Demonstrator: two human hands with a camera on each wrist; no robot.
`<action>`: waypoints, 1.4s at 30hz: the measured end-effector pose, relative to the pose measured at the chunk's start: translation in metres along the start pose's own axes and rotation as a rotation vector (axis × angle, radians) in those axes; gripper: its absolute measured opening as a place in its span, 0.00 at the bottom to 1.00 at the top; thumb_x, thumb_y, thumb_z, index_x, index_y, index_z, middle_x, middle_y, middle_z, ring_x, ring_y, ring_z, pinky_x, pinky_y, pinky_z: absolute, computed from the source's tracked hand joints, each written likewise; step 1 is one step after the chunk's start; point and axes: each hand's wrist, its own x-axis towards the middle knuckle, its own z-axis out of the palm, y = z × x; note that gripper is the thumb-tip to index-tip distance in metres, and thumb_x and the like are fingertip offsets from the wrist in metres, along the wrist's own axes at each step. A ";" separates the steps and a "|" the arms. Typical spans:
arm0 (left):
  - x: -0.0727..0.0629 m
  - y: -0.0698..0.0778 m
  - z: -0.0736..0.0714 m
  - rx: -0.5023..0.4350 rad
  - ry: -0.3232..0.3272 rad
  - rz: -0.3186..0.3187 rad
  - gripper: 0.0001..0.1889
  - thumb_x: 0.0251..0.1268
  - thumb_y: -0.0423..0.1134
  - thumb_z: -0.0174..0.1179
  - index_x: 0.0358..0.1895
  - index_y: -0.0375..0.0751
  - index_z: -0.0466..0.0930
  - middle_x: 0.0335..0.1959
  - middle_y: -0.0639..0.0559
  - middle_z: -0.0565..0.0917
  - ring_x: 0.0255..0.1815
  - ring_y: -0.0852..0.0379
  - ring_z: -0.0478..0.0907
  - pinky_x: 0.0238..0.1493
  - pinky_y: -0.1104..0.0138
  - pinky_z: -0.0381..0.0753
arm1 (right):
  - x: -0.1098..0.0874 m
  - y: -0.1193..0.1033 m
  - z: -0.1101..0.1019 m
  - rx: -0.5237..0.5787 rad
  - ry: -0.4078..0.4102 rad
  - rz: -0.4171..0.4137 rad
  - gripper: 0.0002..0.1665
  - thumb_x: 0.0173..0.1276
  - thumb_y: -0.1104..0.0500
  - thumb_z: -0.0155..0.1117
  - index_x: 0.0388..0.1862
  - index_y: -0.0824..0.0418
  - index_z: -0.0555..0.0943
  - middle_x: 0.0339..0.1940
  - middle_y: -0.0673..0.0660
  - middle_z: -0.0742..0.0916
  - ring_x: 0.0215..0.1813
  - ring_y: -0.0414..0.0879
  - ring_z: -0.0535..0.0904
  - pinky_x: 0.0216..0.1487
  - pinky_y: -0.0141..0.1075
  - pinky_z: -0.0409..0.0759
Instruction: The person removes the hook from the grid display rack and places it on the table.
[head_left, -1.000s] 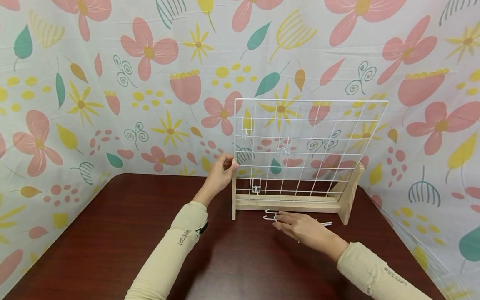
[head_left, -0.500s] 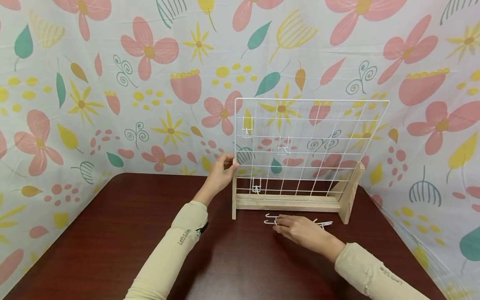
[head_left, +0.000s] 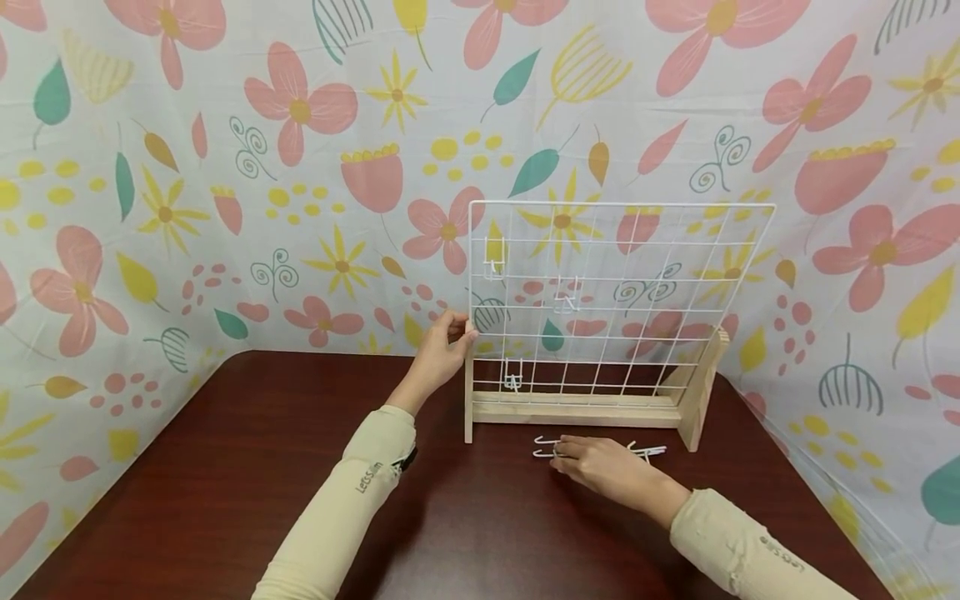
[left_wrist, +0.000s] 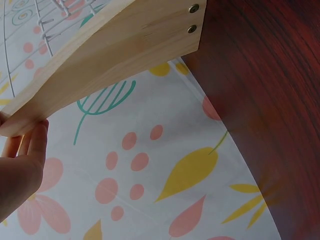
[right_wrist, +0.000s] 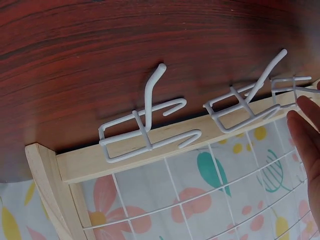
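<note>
Hook (head_left: 544,455) at right hand (head_left: 603,468), farther from stand (head_left: 573,413)

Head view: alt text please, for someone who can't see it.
A person's left hand grips the side of a wooden stand on a dark red table; the right hand is at white hooks in front of the stand. Its white wire grid bears three more hooks.

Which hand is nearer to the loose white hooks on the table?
Right. The right hand is at the loose hooks; the left hand is farther off, at the left side of the wooden stand.
</note>
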 end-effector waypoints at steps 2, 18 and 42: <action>0.000 -0.001 0.000 0.005 0.003 0.007 0.14 0.70 0.34 0.57 0.53 0.29 0.71 0.49 0.39 0.79 0.55 0.45 0.77 0.61 0.59 0.76 | 0.000 0.000 0.000 0.000 0.001 -0.003 0.12 0.55 0.60 0.63 0.39 0.58 0.85 0.40 0.55 0.87 0.45 0.50 0.84 0.45 0.38 0.84; 0.000 -0.002 0.000 -0.013 -0.008 -0.003 0.15 0.70 0.34 0.56 0.54 0.29 0.71 0.51 0.39 0.78 0.56 0.45 0.76 0.62 0.59 0.75 | -0.001 -0.002 -0.001 0.021 -0.049 0.021 0.15 0.52 0.59 0.72 0.41 0.55 0.87 0.43 0.55 0.87 0.48 0.50 0.84 0.48 0.36 0.83; -0.001 0.001 -0.001 -0.009 -0.011 -0.009 0.14 0.70 0.34 0.56 0.54 0.30 0.71 0.50 0.39 0.78 0.56 0.45 0.75 0.62 0.59 0.74 | -0.005 -0.015 0.003 0.074 -0.081 0.097 0.14 0.58 0.54 0.70 0.45 0.52 0.88 0.49 0.56 0.87 0.54 0.54 0.81 0.47 0.45 0.84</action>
